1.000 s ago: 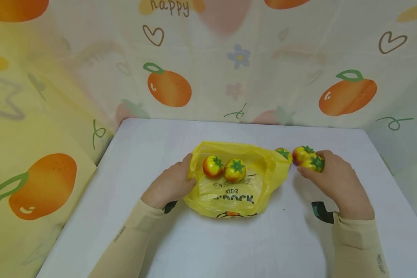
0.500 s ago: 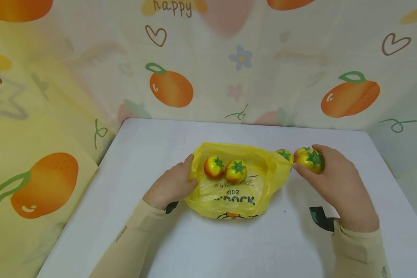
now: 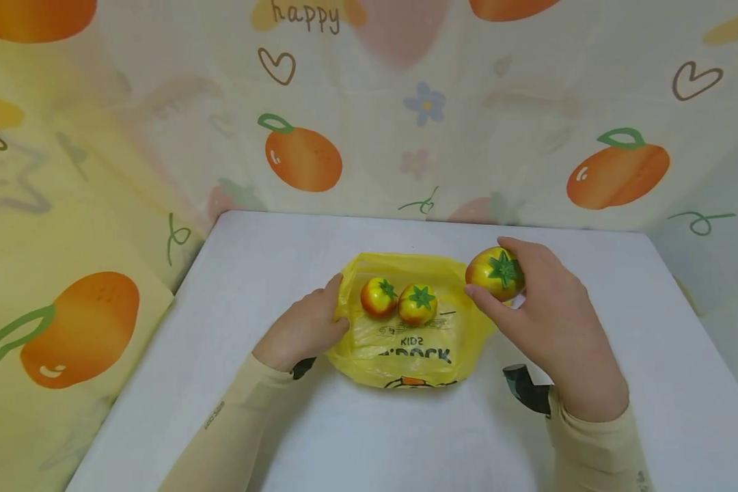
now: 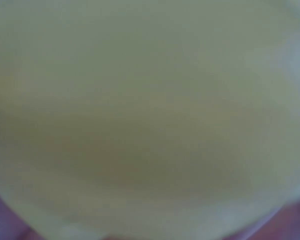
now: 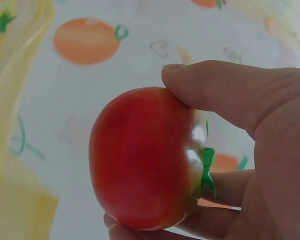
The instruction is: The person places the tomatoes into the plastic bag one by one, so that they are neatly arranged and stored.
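My left hand (image 3: 304, 328) grips the left edge of a yellow plastic bag (image 3: 359, 359), keeping its mouth spread. Inside lie two tomatoes, yellow and red with green star-shaped tops: the left tomato (image 3: 376, 299) and the right tomato (image 3: 417, 305). Over the bag's right side, my right hand (image 3: 559, 335) pinches another tomato (image 3: 486, 272) between thumb and fingers. In the right wrist view, this tomato (image 5: 142, 157) shows its red side, its green top towards the palm. The left wrist view is blurred and almost filled by the bag (image 4: 150, 100).
A white table (image 3: 406, 437) lies under both hands. Behind it hangs a curtain (image 3: 369, 102) printed with oranges and hearts. The right hand and its tomato cover the spot where other tomatoes lay beside the bag.
My right hand has picked up a tomato from right of the bag and carried it left, over the bag's right edge. The left hand keeps its grip on the bag.
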`<state>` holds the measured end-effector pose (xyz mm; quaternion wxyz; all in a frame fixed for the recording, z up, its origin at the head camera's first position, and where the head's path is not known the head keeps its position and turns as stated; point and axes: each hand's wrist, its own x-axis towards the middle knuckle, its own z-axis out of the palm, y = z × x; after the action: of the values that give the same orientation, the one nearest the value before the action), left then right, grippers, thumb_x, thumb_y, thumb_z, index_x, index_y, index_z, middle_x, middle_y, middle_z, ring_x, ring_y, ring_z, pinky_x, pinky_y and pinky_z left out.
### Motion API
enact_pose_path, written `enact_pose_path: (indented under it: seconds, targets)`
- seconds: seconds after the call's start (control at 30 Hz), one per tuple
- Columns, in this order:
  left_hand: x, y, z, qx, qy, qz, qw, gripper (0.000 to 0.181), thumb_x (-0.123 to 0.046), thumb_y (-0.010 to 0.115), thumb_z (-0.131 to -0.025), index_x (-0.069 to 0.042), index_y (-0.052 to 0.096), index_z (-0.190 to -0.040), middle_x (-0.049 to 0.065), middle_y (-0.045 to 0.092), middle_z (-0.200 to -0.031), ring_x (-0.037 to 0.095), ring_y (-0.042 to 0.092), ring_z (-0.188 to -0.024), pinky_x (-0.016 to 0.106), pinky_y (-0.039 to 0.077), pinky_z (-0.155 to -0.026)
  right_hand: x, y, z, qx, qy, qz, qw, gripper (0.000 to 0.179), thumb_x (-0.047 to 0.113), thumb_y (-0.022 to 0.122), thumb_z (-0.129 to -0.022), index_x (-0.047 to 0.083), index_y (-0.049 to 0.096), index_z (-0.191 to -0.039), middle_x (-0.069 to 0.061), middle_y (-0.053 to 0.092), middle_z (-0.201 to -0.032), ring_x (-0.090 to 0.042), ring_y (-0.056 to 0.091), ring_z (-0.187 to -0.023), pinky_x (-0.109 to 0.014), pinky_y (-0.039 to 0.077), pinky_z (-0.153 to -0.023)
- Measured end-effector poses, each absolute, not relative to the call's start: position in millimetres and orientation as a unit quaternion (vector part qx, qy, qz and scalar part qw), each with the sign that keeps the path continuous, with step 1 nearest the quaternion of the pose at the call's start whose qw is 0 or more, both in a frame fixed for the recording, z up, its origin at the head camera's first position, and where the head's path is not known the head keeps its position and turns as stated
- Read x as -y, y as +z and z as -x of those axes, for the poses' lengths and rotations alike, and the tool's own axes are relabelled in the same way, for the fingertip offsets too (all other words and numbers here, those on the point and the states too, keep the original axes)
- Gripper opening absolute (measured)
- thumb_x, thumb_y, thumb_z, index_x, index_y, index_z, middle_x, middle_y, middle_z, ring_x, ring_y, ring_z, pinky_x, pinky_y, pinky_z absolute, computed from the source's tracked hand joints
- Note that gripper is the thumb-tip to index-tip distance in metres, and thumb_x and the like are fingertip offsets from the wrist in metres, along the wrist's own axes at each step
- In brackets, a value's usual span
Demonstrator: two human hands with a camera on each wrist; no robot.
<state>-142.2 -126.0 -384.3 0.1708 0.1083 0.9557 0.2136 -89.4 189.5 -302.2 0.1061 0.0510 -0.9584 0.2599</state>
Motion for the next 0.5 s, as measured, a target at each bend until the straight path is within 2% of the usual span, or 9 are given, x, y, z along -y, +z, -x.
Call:
enact_pose_path:
  seconds: [0.1,0.23,0.5]
  targets:
    - [126,-384,142,-0.955,0.214,-0.112,0.170,0.076,-0.025,0.051,-0.095,-0.005,0.018,-0.161,0.019,0.055,-0.144,0.028,0.060,-0.116,0.048,0.049,-0.100,-176,-300,91,0.956,0.263,-0.073,0.109,0.079,0.058,0.071,-0.086,0.013,0.048,-0.147,-0.010,0.054,-0.141,-0.030,0.056,-0.117,-0.055,0.050,-0.096]
    - [126,-384,143,-0.956,0.213,-0.109,0.171,0.077,-0.026,0.052,-0.095,-0.006,0.018,-0.161,0.019,0.055,-0.144,0.030,0.059,-0.121,0.050,0.049,-0.102,-159,-305,97,0.956,0.259,-0.096,0.095,0.077,0.054,0.073,-0.086,0.014,0.047,-0.147,-0.006,0.054,-0.142,-0.027,0.055,-0.122,-0.052,0.050,-0.099]
    - [127,-384,142,-0.955,0.216,-0.110,0.170,0.077,-0.026,0.052,-0.095,-0.005,0.019,-0.161,0.019,0.055,-0.144,0.031,0.058,-0.124,0.050,0.048,-0.104,-138,-331,113,0.958,0.268,-0.103,0.009,0.080,0.059,0.070,-0.086,0.016,0.045,-0.149,-0.004,0.051,-0.147,-0.026,0.053,-0.129,-0.051,0.046,-0.107]
